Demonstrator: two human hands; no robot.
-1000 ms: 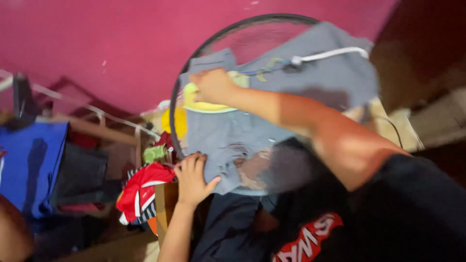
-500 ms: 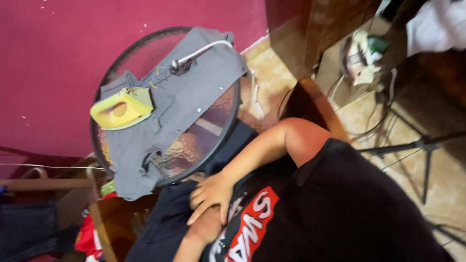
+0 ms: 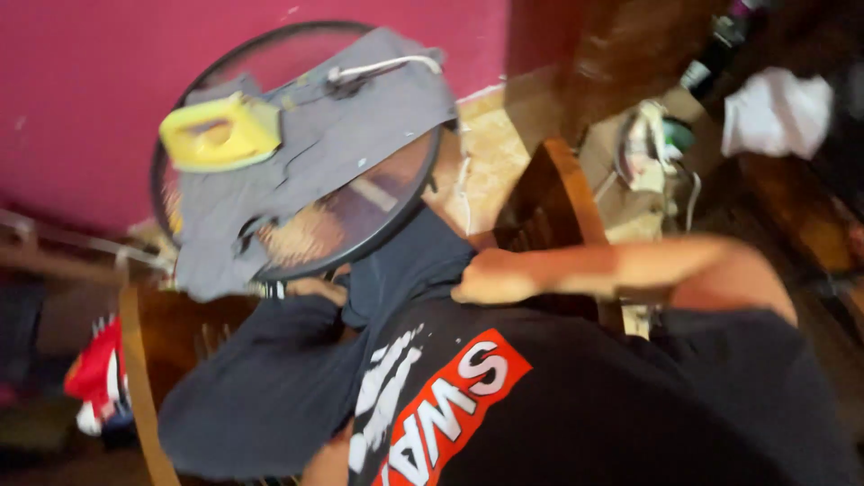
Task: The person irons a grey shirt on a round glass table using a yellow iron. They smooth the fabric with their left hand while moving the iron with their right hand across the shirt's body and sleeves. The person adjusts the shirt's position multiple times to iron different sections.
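Observation:
My right hand is closed in a fist on the top edge of a dark navy garment, which hangs down in front of my black printed shirt. Only a bit of my left hand shows, at the garment's other upper edge just under the round table, and its grip is hidden. A yellow iron rests on a grey cloth spread over the round glass table with a black rim. The iron's white cord lies across the cloth's far side. Neither hand touches the iron.
A magenta wall stands behind the table. A wooden chair back is to the right of my right hand. Red and white clothes lie at lower left beside a wooden frame. Clutter and a white cloth sit at upper right.
My right hand left the iron and the grey cloth and came back to my chest. Both hands now lift the dark garment. The view swung to the right.

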